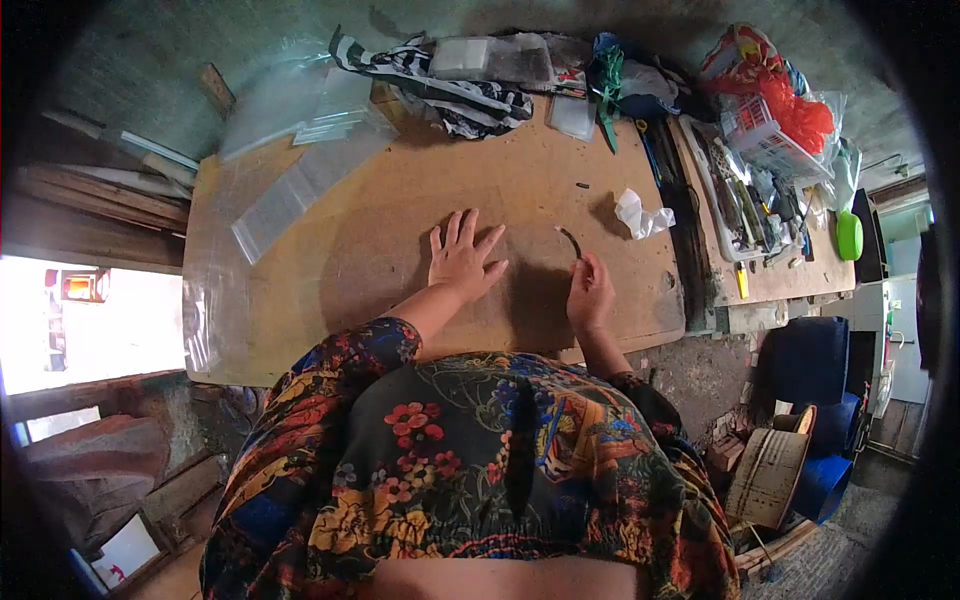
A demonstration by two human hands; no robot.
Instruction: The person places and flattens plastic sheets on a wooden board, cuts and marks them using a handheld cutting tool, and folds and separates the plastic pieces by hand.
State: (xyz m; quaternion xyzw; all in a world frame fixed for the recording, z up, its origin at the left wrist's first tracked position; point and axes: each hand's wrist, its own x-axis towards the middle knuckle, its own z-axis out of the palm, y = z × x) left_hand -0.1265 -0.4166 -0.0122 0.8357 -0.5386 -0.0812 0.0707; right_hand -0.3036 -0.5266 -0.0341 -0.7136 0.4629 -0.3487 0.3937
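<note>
My left hand (463, 255) lies flat on the wooden tabletop (380, 220), fingers spread, holding nothing. To its right, my right hand (590, 292) is closed around the lower end of a thin, dark, curved stick-like tool (572, 241) with a pale tip. The tool points up and left, close to the tabletop; whether it touches cannot be made out. Beyond it lies a small black piece (582, 185). A crumpled white tissue (643, 215) sits up and right of my right hand.
Clear plastic sheets (285, 205) lie at the left. Along the back are a black-and-white striped bag (470, 108) and a green ribbon (607, 90). At the right stand a tray of tools (740, 200), a basket (765, 130) with red plastic, and a green object (849, 235).
</note>
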